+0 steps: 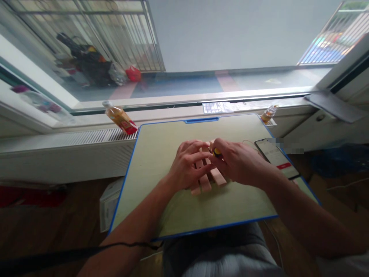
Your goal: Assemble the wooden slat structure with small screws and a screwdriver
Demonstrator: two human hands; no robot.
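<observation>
A small piece made of pale wooden slats [216,175] lies on the yellowish folding table [150,169], with gaps between its strips. My left hand [188,163] grips it from the left, fingers reaching across the top. In my right hand [235,159] is a screwdriver [216,152], judging by its short yellow and black handle. It stands over the slats, and its lower end is hidden by my fingers. The fingertips of both hands nearly meet around the handle.
A phone [276,157] lies at the table's right side. Beyond the table are a drink bottle [119,117] on the radiator cover, a smaller bottle [269,114] and a paper sheet [216,107] on the sill. A blue-rimmed handle slot [201,120] marks the far edge.
</observation>
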